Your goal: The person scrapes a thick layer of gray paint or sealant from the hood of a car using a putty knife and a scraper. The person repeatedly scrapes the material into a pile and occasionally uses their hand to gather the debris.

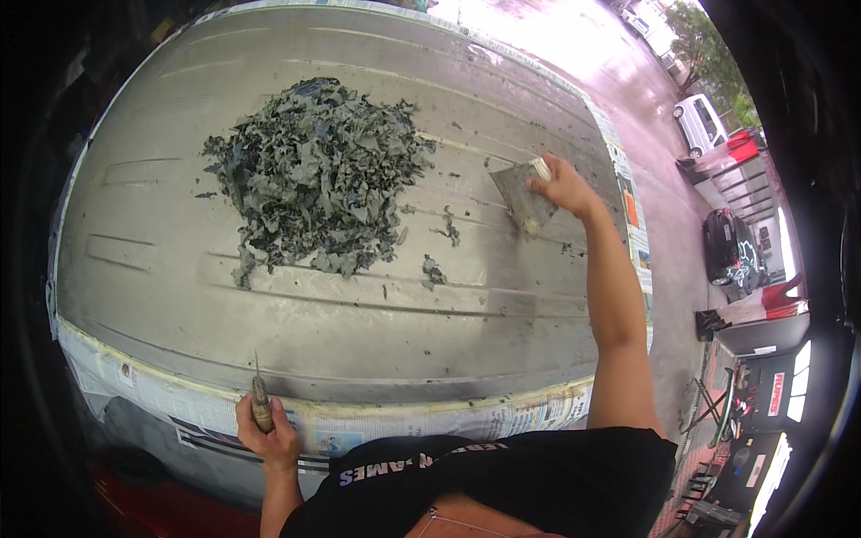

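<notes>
My right hand [567, 188], arm stretched forward, is closed on the pale handle of a wide-bladed scraper [522, 199]. Its flat, stained blade rests on or just over a large ribbed metal vehicle roof [170, 300]; contact is hard to judge. Near the roof's front edge, my left hand [273, 439] grips a narrow tool [260, 403] with a dirty handle and a thin tip pointing away from me. Whether that tip is a spike or a blade seen edge-on I cannot tell. Left of the scraper lies a big heap of curled grey-green paint flakes [318, 175].
Taped newspaper [529, 417] masks the roof's edges. Small loose flakes [433, 271] are scattered between heap and scraper. To the right, beyond the roof, are a white van [700, 124], a dark car [731, 248], red-and-white cloths [767, 303] and a rack of tools [740, 394].
</notes>
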The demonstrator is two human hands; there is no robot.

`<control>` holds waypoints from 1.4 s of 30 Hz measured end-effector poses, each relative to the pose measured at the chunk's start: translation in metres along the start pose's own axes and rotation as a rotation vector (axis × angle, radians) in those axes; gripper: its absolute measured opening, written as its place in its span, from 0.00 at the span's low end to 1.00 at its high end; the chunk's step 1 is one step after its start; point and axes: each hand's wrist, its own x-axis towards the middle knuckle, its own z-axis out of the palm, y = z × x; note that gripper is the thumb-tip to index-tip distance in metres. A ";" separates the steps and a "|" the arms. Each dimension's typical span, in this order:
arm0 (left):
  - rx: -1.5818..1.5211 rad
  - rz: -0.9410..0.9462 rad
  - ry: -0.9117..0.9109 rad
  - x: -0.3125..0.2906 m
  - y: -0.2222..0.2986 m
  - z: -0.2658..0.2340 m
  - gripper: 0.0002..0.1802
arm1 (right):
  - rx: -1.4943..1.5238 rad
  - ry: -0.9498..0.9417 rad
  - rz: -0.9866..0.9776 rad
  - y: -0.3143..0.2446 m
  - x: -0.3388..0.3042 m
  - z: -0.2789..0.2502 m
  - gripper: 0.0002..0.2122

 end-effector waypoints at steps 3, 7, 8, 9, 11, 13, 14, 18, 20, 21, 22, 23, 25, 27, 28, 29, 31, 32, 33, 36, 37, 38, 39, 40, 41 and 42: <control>-0.056 -0.031 -0.063 -0.001 -0.003 -0.001 0.19 | -0.165 0.130 -0.034 0.018 -0.011 0.021 0.21; 0.007 0.038 -0.021 0.001 -0.003 -0.001 0.20 | -0.172 0.166 0.086 -0.007 -0.017 0.031 0.24; 0.020 0.049 -0.016 -0.001 -0.004 -0.001 0.20 | -0.145 0.166 0.071 -0.007 -0.015 0.030 0.25; 0.034 0.060 -0.010 -0.001 -0.006 0.000 0.20 | -0.079 0.175 0.045 -0.002 -0.016 0.030 0.26; -0.021 0.029 -0.050 0.001 -0.006 0.000 0.20 | 0.053 0.184 -0.007 0.014 -0.018 0.034 0.28; -0.050 0.014 -0.065 0.002 -0.004 0.002 0.20 | -0.049 0.274 -0.035 0.020 -0.007 0.051 0.31; -0.049 0.023 -0.057 0.005 -0.002 0.001 0.20 | -0.094 0.320 -0.052 0.018 -0.004 0.057 0.33; -0.024 0.047 -0.039 0.002 -0.004 0.001 0.20 | 0.073 0.227 0.048 0.010 -0.005 0.051 0.29; -0.025 0.000 -0.061 0.004 0.000 0.001 0.20 | 0.184 0.169 0.023 0.007 -0.004 0.053 0.26; -0.026 -0.017 -0.082 0.004 0.003 0.000 0.20 | 0.178 0.163 -0.003 0.004 -0.001 0.059 0.27; -0.027 -0.016 -0.079 0.001 0.002 -0.002 0.20 | 0.173 0.156 -0.030 -0.004 0.007 0.069 0.27; -0.031 -0.010 -0.068 0.000 -0.003 -0.001 0.20 | 0.167 0.155 -0.063 -0.014 0.014 0.074 0.28; -0.034 0.014 -0.056 0.000 -0.005 -0.004 0.21 | 0.177 0.149 -0.062 -0.014 0.011 0.064 0.25; -0.037 0.038 -0.050 0.003 0.000 -0.001 0.21 | 0.186 0.198 -0.100 0.013 0.013 0.052 0.24; -0.029 0.026 -0.051 0.005 -0.001 0.001 0.21 | 0.223 0.157 -0.071 0.012 0.016 0.056 0.23; -0.016 0.006 -0.059 0.004 -0.001 0.001 0.21 | 0.260 0.107 -0.034 -0.014 0.006 0.066 0.23; -0.011 0.004 -0.074 0.000 0.000 0.000 0.21 | 0.118 0.187 -0.042 -0.046 -0.002 0.101 0.23; -0.007 0.018 -0.066 0.000 -0.003 -0.001 0.21 | -0.060 0.305 -0.101 -0.061 0.001 0.119 0.24; 0.001 0.031 -0.047 0.001 -0.006 -0.001 0.21 | -0.029 0.295 -0.111 -0.073 0.000 0.119 0.24; -0.040 -0.011 -0.013 -0.003 -0.007 -0.003 0.21 | 0.176 0.102 0.006 -0.094 -0.010 0.081 0.24; -0.034 0.003 -0.003 -0.002 -0.006 -0.002 0.21 | 0.277 0.128 0.074 -0.080 -0.015 0.065 0.24; -0.029 0.014 0.006 -0.001 -0.006 -0.001 0.21 | 0.377 0.153 0.143 -0.060 -0.019 0.053 0.24; -0.042 0.025 0.006 0.000 -0.005 0.002 0.21 | 0.294 0.292 0.089 0.005 -0.014 0.048 0.23; -0.049 0.013 -0.020 0.000 -0.004 0.003 0.21 | 0.277 0.327 0.070 0.029 -0.013 0.050 0.21; -0.049 0.003 -0.043 0.001 -0.004 0.001 0.21 | 0.262 0.361 0.047 0.027 -0.017 0.052 0.20; -0.051 -0.007 -0.067 0.001 -0.004 -0.001 0.21 | 0.305 0.312 0.064 0.026 -0.028 0.052 0.19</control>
